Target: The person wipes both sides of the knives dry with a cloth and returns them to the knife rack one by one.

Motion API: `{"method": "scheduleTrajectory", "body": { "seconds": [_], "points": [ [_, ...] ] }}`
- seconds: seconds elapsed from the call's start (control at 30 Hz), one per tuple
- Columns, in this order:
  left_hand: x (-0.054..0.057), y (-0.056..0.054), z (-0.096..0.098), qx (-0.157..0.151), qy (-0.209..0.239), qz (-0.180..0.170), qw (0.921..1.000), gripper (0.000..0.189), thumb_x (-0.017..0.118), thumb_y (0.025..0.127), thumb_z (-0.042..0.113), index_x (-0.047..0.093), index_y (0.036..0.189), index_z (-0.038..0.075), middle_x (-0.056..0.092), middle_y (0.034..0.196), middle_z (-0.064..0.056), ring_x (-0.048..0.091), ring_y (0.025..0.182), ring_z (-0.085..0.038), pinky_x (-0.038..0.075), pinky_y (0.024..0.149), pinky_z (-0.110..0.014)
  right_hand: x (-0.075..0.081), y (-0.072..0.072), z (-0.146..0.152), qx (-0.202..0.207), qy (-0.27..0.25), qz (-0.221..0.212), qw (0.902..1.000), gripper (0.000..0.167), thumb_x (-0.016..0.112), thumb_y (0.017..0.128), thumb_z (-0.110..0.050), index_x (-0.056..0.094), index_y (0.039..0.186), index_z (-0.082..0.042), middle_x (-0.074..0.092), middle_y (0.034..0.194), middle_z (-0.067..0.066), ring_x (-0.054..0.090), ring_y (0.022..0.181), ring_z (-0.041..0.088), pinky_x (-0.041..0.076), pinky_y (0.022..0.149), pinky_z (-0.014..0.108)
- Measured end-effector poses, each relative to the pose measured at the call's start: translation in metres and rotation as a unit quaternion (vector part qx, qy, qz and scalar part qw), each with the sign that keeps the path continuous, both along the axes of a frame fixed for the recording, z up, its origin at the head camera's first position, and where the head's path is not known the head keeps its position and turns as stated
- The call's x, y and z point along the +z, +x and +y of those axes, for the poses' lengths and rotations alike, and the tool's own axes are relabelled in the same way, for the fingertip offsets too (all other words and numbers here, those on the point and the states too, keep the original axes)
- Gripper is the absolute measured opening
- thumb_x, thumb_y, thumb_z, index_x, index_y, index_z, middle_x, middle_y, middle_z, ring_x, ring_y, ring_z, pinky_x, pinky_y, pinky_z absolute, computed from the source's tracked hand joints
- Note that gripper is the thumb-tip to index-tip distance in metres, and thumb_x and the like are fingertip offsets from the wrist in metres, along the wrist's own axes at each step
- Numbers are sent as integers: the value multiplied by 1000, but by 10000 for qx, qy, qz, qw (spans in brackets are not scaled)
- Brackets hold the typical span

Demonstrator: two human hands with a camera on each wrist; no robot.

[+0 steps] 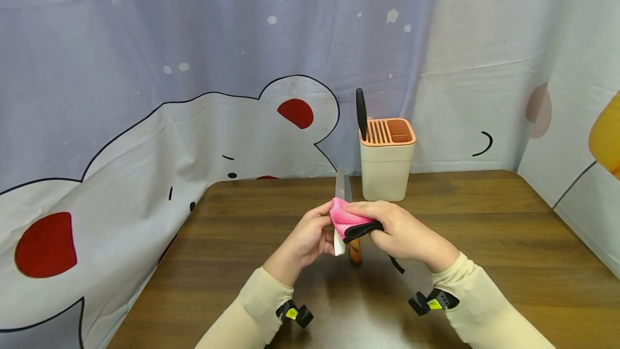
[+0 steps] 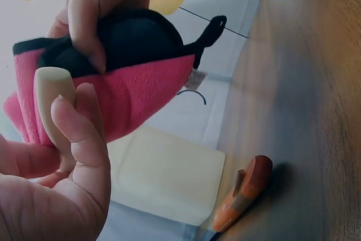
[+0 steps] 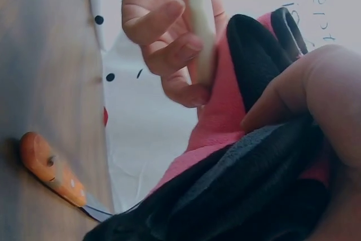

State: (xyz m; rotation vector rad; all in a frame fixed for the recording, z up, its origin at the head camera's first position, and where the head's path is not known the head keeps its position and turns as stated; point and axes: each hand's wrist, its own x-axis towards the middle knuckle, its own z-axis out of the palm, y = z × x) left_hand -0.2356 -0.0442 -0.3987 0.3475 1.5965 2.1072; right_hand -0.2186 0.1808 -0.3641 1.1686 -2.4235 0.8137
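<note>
A knife with a pale handle is gripped in my left hand, its blade pointing up and away. My right hand holds a folded cloth, pink on one side and black on the other, wrapped against the knife just above the handle. The left fingers curl round the handle in the right wrist view. Part of the blade is hidden under the cloth. Below the hands, a second knife with an orange wooden handle lies on the table.
A cream knife holder with an orange slotted top stands at the back of the wooden table. A black-handled knife stands in its left side. A printed curtain hangs behind the table.
</note>
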Motion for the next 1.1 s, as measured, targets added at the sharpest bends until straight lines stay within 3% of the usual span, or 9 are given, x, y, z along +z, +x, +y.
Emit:
{"method": "scheduleTrajectory", "body": {
  "seconds": [0.27,0.67,0.93,1.1],
  "points": [
    [-3,-3,0,36,100,-44,9999,55,37,107,11,31,161,11,73,90,5,71,66,-11,58,52,-28,6,9,0,267,257,20,9993,58,60,83,7,69,135,-16,71,133,-1,69,120,20,55,103,44],
    [-4,-5,-3,11,281,-129,9995,57,35,108,9,23,163,10,74,92,3,74,72,-8,61,55,-27,15,19,5,786,573,-796,9921,56,58,85,5,70,133,-21,71,131,-6,68,120,13,55,105,39],
    [-6,-7,-3,20,220,-190,9996,53,36,108,10,31,161,14,73,93,2,69,61,-6,59,52,-25,15,19,6,1261,491,-1040,9853,51,59,91,2,69,133,-25,71,128,-10,68,115,6,55,103,30],
    [-8,-10,-5,17,215,-161,9996,52,38,108,11,34,160,14,72,95,0,72,63,-8,59,52,-25,18,19,8,1359,442,-1271,9815,49,58,92,2,71,130,-27,72,124,-12,68,112,4,55,101,28]
  ]
}}
